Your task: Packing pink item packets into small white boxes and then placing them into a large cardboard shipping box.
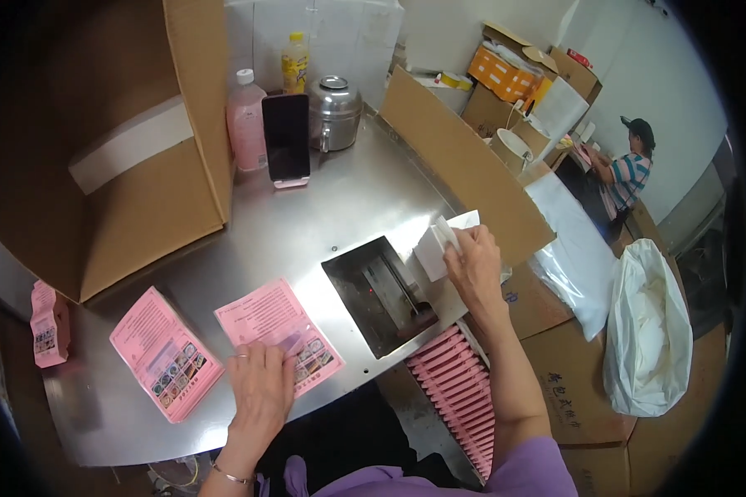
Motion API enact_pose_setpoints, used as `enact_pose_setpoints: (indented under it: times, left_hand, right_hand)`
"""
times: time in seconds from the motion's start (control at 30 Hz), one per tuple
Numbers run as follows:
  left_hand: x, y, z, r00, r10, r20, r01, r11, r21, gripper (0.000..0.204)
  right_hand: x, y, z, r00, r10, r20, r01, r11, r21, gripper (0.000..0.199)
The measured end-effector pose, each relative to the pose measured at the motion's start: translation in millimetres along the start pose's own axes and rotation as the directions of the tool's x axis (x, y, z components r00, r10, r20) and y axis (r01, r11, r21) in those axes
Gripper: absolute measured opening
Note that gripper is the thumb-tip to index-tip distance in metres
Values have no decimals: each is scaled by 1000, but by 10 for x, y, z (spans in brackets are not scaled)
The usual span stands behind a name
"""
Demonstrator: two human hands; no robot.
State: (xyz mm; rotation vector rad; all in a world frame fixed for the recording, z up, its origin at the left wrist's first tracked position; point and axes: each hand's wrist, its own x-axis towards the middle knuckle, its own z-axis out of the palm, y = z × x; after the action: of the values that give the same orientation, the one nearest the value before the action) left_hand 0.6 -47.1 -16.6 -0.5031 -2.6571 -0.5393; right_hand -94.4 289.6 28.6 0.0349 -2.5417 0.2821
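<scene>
L hand (pixel 261 389) flat on pink carton (pixel 279 333) (long axis up-left); R hand (pixel 472 265) pinches white packet (pixel 436 247).

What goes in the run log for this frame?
left hand: flat on pink printed pouch | right hand: holding small white packets | surface: steel table

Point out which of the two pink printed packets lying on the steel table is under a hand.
It is the right-hand pink packet, nearer the rectangular opening: the left hand presses on its lower edge. The other pink packet lies untouched to its left.
</scene>
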Motion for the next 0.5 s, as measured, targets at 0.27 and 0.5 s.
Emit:
enact_pose_setpoints:
  times: [0.27, 0.5]
  left_hand:
    - [90, 147, 36, 987, 116, 114, -86, 968, -235, 47]
    - [146, 339, 160, 998, -15, 53, 22, 993, -120, 82]
  right_hand:
    - [-649, -951, 121, 820, -569, -65, 550, 751, 364, 37]
    - [-537, -1361, 390, 771, -581, 260, 499, 805, 321, 23]
